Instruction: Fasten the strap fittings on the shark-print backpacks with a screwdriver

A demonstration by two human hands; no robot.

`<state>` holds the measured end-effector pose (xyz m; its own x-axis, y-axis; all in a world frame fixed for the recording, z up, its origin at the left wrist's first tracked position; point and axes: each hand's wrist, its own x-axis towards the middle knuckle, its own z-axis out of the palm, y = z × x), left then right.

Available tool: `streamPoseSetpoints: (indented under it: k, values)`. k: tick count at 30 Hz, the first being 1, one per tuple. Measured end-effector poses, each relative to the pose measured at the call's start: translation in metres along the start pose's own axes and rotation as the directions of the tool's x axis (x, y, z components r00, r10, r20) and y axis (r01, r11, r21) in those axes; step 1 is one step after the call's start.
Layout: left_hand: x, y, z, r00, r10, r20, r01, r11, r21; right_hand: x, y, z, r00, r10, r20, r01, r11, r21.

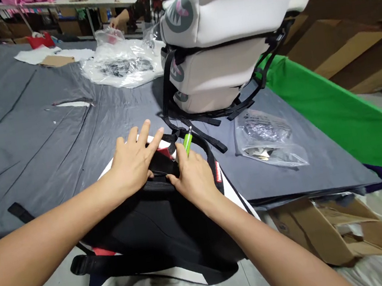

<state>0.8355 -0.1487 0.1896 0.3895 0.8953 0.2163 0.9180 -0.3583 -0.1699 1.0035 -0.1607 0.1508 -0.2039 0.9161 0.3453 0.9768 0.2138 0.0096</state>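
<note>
A black backpack [167, 224] with white and red parts lies at the table's front edge, its strap side facing me. My left hand [135, 159] rests on the bag's top edge with fingers spread; its thumb is at the black fabric. My right hand [196, 178] is closed around a slim green pen-like tool [188, 142], its pale tip pointing up and away. That hand's thumb and fingers also touch the top of the bag, close to a red and white piece [164, 152]. What lies under both palms is hidden.
Stacked white backpacks [225, 60] with black straps stand ahead on the grey-covered table [76, 132]. Clear plastic bags [268, 138] lie nearby. Green fabric [339, 114] borders the right side. An open cardboard box [321, 233] stands below right. Another person works across the table.
</note>
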Motion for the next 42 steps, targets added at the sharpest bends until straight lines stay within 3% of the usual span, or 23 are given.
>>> streamPoseSetpoints:
  k: [5, 11, 15, 18, 20, 23, 25, 27, 30, 33, 42]
  values:
    - [0.008, 0.012, 0.011, 0.997, 0.07, -0.028, -0.068, 0.995, 0.069, 0.002, 0.0, 0.007, 1.0, 0.019, 0.003, -0.019, 1.0, 0.011]
    - [0.006, 0.011, 0.014, 0.996, 0.048, -0.081, -0.044, 0.997, 0.056, 0.003, 0.008, 0.006, 0.999, -0.035, -0.038, 0.036, 0.999, 0.037]
    - [-0.001, 0.011, 0.014, 0.992, -0.002, -0.125, 0.002, 1.0, 0.005, -0.021, 0.023, -0.009, 0.974, -0.183, -0.136, 0.207, 0.958, 0.196]
    - [-0.003, 0.013, 0.016, 0.989, -0.075, -0.127, 0.071, 0.997, -0.037, -0.046, 0.032, -0.024, 0.956, -0.256, -0.145, 0.293, 0.863, 0.412]
    - [-0.003, 0.013, 0.016, 0.988, -0.091, -0.123, 0.085, 0.995, -0.054, -0.057, 0.033, -0.031, 0.965, -0.255, -0.06, 0.241, 0.776, 0.583]
    - [-0.004, 0.013, 0.015, 0.989, -0.091, -0.116, 0.084, 0.995, -0.06, -0.057, 0.025, -0.032, 0.983, -0.173, 0.062, 0.062, 0.629, 0.775]
    - [-0.005, 0.013, 0.014, 0.989, -0.089, -0.116, 0.083, 0.995, -0.057, -0.048, 0.018, -0.029, 0.985, -0.11, 0.131, -0.054, 0.525, 0.849]
    - [-0.007, 0.012, 0.013, 0.989, -0.087, -0.122, 0.08, 0.995, -0.06, -0.037, 0.012, -0.027, 0.973, -0.1, 0.21, -0.136, 0.484, 0.864]
    - [-0.008, 0.012, 0.012, 0.988, -0.091, -0.123, 0.082, 0.994, -0.076, -0.027, 0.01, -0.026, 0.96, -0.105, 0.259, -0.154, 0.575, 0.804]
    - [-0.008, 0.012, 0.012, 0.989, -0.095, -0.116, 0.086, 0.993, -0.076, -0.024, 0.013, -0.028, 0.97, -0.118, 0.215, -0.089, 0.646, 0.758]
    - [-0.008, 0.012, 0.013, 0.987, -0.088, -0.132, 0.076, 0.993, -0.093, -0.021, 0.008, -0.031, 0.977, -0.193, 0.094, 0.067, 0.689, 0.722]
